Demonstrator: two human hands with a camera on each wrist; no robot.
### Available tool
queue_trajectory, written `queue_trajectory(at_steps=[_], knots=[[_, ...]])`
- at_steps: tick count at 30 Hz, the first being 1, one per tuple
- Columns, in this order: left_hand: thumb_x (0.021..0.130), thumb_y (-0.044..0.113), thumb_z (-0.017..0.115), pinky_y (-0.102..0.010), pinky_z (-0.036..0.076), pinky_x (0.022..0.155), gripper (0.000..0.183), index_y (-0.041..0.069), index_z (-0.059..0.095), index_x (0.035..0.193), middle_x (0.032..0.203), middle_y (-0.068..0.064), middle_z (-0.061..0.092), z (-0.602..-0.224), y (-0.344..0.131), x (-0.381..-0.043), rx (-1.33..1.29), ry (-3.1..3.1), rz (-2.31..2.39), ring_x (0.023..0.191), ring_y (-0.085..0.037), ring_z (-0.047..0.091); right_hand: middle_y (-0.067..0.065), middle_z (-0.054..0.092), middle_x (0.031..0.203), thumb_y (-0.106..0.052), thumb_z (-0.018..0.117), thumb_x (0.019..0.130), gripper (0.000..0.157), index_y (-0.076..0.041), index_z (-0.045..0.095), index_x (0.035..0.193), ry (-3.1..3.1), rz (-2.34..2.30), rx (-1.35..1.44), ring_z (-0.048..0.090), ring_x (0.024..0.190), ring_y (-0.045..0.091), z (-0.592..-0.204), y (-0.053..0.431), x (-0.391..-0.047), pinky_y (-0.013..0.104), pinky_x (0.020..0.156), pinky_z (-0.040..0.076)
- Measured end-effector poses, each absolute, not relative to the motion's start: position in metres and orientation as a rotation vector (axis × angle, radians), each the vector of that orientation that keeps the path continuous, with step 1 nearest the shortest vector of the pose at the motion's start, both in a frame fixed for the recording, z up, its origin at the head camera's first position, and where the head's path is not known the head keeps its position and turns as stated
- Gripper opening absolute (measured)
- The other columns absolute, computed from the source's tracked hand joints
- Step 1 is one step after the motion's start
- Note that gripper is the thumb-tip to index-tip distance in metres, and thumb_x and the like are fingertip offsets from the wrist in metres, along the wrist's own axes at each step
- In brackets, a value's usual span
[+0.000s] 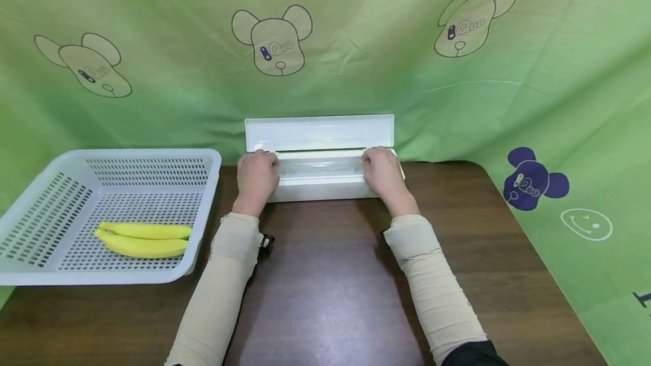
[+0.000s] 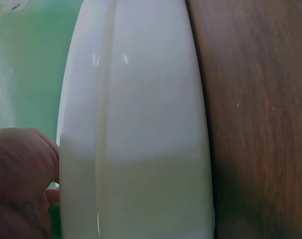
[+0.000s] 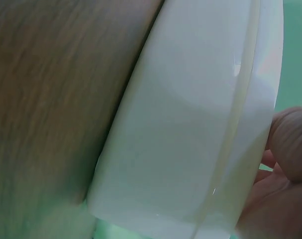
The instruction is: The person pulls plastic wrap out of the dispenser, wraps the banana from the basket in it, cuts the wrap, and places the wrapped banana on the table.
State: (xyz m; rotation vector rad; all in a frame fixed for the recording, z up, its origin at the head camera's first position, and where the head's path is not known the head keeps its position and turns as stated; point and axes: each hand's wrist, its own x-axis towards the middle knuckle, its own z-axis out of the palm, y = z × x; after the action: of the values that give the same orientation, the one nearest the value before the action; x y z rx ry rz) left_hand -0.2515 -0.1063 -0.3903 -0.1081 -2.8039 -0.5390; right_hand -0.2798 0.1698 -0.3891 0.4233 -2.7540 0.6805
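A long white plastic wrap dispenser lies at the back of the table, its lid raised behind it. Clear plastic wrap stretches across the opening. My left hand pinches the wrap at the left end, thumb inward. At the right end, my right hand pinches it too. In the left wrist view, part of the left hand shows beside the dispenser's smooth front. The right hand appears beyond the dispenser in the right wrist view; both sets of fingertips are mostly hidden there.
On the left stands a white perforated basket holding yellow bananas. A green cloth with printed bear heads hangs behind the brown table and down its right side.
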Motion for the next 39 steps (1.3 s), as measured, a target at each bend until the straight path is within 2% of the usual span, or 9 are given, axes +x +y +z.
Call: queue_trajectory(at_steps=[3,5,8,11,13,16,20,33,39], knots=[[0.096,0.001,0.058,-0.05,0.034,0.11,0.02,0.005,0.077,0.099,0.101,-0.014,0.072,-0.387,-0.108,-0.25,-0.077,-2.815,-0.528,0.104,-0.038,0.063,0.022,0.068,0.097,0.004,0.058,0.092,0.012,0.005,0.07,0.094,-2.744,0.654,0.444,0.061,0.099,0.042,-0.387,0.17,-0.28,0.051,0.092,0.046],[0.098,0.005,0.06,-0.051,0.034,0.11,0.016,0.004,0.075,0.096,0.097,-0.014,0.071,-0.384,-0.109,-0.249,-0.066,-2.819,-0.518,0.102,-0.038,0.063,0.021,0.068,0.098,0.004,0.057,0.092,0.012,0.004,0.069,0.093,-2.754,0.644,0.438,0.062,0.1,0.041,-0.385,0.17,-0.279,0.052,0.097,0.044],[0.1,0.009,0.061,-0.052,0.034,0.109,0.015,0.003,0.072,0.093,0.094,-0.015,0.069,-0.38,-0.11,-0.247,-0.055,-2.808,-0.519,0.1,-0.039,0.062,0.019,0.07,0.098,0.002,0.057,0.093,0.011,0.002,0.068,0.093,-2.784,0.638,0.406,0.063,0.101,0.04,-0.381,0.169,-0.278,0.056,0.107,0.036],[0.1,0.01,0.061,-0.054,0.034,0.108,0.013,0.002,0.072,0.097,0.096,-0.016,0.066,-0.377,-0.11,-0.246,-0.054,-2.785,-0.532,0.099,-0.04,0.061,0.017,0.071,0.095,0.001,0.058,0.094,0.009,0.0,0.066,0.092,-2.797,0.647,0.378,0.065,0.098,0.038,-0.377,0.169,-0.277,0.059,0.113,0.027],[0.099,0.01,0.062,-0.054,0.036,0.105,0.013,0.002,0.071,0.098,0.096,-0.016,0.065,-0.375,-0.109,-0.246,-0.047,-2.768,-0.537,0.097,-0.041,0.062,0.016,0.071,0.091,0.001,0.059,0.093,0.008,-0.001,0.066,0.09,-2.784,0.65,0.377,0.065,0.095,0.038,-0.375,0.169,-0.276,0.058,0.11,0.031],[0.1,0.011,0.063,-0.054,0.042,0.098,0.013,0.001,0.07,0.097,0.094,-0.016,0.064,-0.372,-0.108,-0.246,-0.029,-2.73,-0.548,0.092,-0.04,0.063,0.016,0.07,0.089,0.002,0.06,0.092,0.007,0.0,0.065,0.089,-2.728,0.651,0.399,0.065,0.09,0.039,-0.372,0.17,-0.276,0.055,0.098,0.041],[0.099,0.01,0.063,-0.052,0.047,0.087,0.013,0.0,0.07,0.095,0.093,-0.018,0.064,-0.369,-0.108,-0.247,-0.043,-2.633,-0.578,0.085,-0.04,0.064,0.019,0.069,0.089,0.004,0.062,0.092,0.004,0.003,0.066,0.091,-2.629,0.709,0.409,0.063,0.087,0.041,-0.367,0.169,-0.276,0.052,0.084,0.047],[0.098,0.005,0.065,-0.048,0.046,0.092,0.011,-0.002,0.071,0.094,0.091,-0.019,0.066,-0.367,-0.105,-0.249,-0.069,-2.542,-0.629,0.091,-0.039,0.062,0.022,0.067,0.094,0.005,0.06,0.095,0.007,0.006,0.067,0.095,-2.595,0.838,0.376,0.064,0.093,0.04,-0.361,0.172,-0.276,0.051,0.088,0.049],[0.096,0.003,0.066,-0.046,0.047,0.091,0.009,-0.003,0.07,0.09,0.091,-0.02,0.065,-0.37,-0.104,-0.252,-0.063,-2.621,-0.623,0.091,-0.041,0.061,0.018,0.065,0.091,0.004,0.059,0.095,0.008,0.003,0.064,0.09,-2.685,0.844,0.36,0.061,0.089,0.037,-0.371,0.175,-0.279,0.048,0.086,0.048]])
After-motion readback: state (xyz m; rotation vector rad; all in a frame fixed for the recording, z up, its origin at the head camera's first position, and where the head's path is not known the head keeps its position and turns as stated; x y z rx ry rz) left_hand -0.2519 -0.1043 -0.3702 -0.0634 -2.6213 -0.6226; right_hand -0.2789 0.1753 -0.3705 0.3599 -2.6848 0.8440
